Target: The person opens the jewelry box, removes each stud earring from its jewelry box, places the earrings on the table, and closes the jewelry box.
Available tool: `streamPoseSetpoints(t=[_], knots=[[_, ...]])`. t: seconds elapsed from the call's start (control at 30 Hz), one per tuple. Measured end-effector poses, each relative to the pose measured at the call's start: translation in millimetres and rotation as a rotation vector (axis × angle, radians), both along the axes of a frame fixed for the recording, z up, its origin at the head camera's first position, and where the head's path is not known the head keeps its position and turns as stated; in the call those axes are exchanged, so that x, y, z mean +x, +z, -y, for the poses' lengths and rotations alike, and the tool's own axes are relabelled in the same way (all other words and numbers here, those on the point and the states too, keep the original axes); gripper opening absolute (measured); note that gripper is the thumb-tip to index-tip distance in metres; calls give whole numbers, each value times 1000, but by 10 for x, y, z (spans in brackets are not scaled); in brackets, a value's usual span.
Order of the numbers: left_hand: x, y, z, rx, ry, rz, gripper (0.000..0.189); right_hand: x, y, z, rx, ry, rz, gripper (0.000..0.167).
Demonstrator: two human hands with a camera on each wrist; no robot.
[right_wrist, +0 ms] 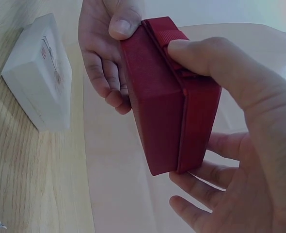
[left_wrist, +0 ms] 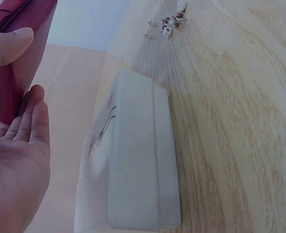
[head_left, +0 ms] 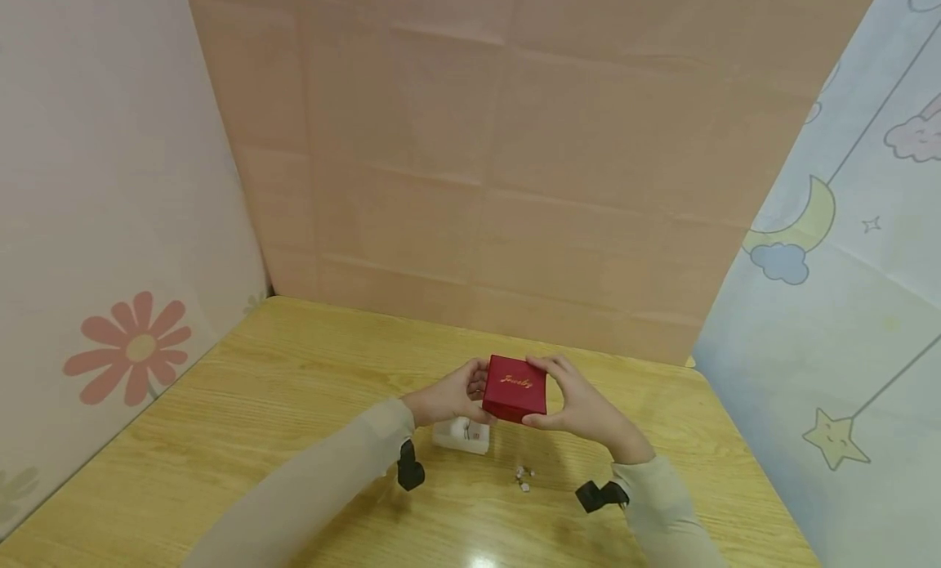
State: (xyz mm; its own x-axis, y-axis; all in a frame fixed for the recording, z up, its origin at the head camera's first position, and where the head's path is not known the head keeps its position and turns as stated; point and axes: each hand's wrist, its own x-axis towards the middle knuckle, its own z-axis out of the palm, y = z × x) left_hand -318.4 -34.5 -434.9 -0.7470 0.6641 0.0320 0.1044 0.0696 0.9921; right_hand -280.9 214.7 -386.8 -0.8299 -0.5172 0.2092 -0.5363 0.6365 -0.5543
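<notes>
A small red jewelry box (head_left: 517, 384) with "Jewelry" in gold on its lid is held above the table between two hands. My left hand (head_left: 448, 395) grips its left side, thumb at the near corner and fingers behind. From the right, my right hand (head_left: 584, 404) holds it between thumb and fingers. In the right wrist view the thumb presses on a ribbon bow (right_wrist: 174, 43) at the box's side, and the lid sits on the base. Below the left hand stands a white box (left_wrist: 138, 160) with a dark line drawing on top.
Small earrings and trinkets (head_left: 524, 476) lie on the wooden table (head_left: 353, 347) to the right of the white box, nearer the body. A brown paper backdrop (head_left: 470, 184) rises behind the table, with patterned panels at both sides.
</notes>
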Motion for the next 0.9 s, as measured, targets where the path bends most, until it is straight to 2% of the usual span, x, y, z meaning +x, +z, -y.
streamPoseSetpoints(t=[0.43,0.9], knots=[[-11,-32,-7,2,6,23,74,-13,-43,-4,0,-8,48,88],[-6,-39,-4,6,8,4,74,-6,-36,5,-14,13,71,89]])
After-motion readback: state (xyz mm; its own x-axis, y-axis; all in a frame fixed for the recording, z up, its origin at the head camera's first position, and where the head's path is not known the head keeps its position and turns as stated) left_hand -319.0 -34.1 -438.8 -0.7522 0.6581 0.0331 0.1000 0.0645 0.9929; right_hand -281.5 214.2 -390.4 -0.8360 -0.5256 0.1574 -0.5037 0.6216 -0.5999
